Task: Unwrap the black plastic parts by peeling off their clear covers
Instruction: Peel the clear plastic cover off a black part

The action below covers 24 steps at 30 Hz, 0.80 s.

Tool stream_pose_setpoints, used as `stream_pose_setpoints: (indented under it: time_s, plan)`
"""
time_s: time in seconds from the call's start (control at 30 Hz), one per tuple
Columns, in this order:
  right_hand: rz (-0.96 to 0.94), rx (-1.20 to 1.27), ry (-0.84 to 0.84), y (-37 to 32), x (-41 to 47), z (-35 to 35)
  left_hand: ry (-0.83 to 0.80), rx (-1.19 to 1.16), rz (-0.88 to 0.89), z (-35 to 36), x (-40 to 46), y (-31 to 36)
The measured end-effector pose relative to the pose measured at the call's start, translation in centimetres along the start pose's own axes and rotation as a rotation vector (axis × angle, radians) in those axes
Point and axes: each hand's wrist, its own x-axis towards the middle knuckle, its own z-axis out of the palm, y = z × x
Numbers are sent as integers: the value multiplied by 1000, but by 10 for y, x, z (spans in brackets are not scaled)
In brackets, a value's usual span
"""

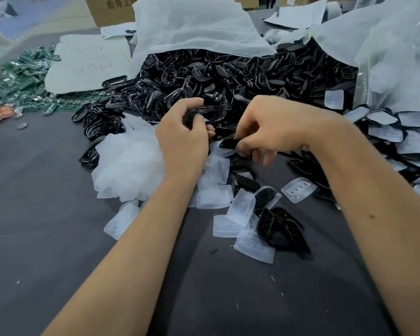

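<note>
My left hand (183,134) grips a black plastic frame part (204,111) with curled fingers, held above the table. My right hand (274,127) pinches another black plastic part (229,143) whose clear cover (224,152) hangs below it. The two hands are close together, just in front of a big heap of bare black parts (218,81). Peeled clear covers (131,161) lie piled under my left wrist, and more lie scattered near a loose black part (280,226) in front of my right forearm.
The dark grey table (46,226) stretches to the left and front. Still-covered black parts (393,132) are stacked at the right. Large translucent bags (192,25) lie over the heap. Green circuit boards (27,78) lie at the far left, and a cardboard box (112,8) stands behind.
</note>
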Motion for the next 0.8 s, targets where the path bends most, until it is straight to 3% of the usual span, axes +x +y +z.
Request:
stream_pose_setpoints:
  time_s: [0.13, 0.23, 0.37, 0.43, 0.5, 0.67, 0.8]
  plan:
    - [9, 146, -3, 12, -3, -4, -8, -44, -12, -1, -1, 0]
    - [59, 80, 35, 19, -2, -7, -27, -54, -21, 0, -1, -1]
    - [56, 83, 222, 26, 0, -7, -27, -49, -40, 1, -1, -2]
    - [24, 248, 348, 25, 1, -1, -16, -65, -65, 1, -1, -2]
    - [-19, 561, 434, 26, 4, 6, -20, -76, -83, 0, -1, -2]
    - [-100, 1292, 534, 23, 17, 30, -41, -34, -38, 1, 0, -1]
    - [-180, 1373, 625, 22, 25, 47, -40, 19, -6, 2, 1, -1]
